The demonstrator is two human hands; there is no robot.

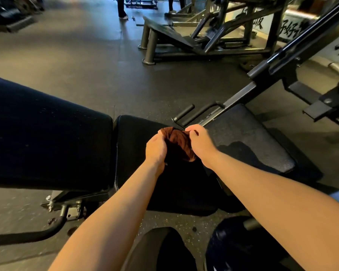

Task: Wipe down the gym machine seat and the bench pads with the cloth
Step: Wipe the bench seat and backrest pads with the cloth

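A bunched brown cloth [179,144] hangs between my two hands above the black seat pad [133,149] of the bench. My left hand [156,150] grips the cloth's left side with curled fingers. My right hand [201,142] pinches its upper right edge. The long black back pad [47,137] of the bench stretches away to the left, separated from the seat pad by a narrow gap. The lower part of the cloth is dark and hard to tell from the pad beneath.
A grey textured foot plate [249,137] lies right of the seat, under a slanted steel frame [278,61] with two black handles [186,113]. Another machine [184,40] stands farther back on the rubber floor. People's legs [122,8] show at the top. Bench frame bolts [65,204] sit lower left.
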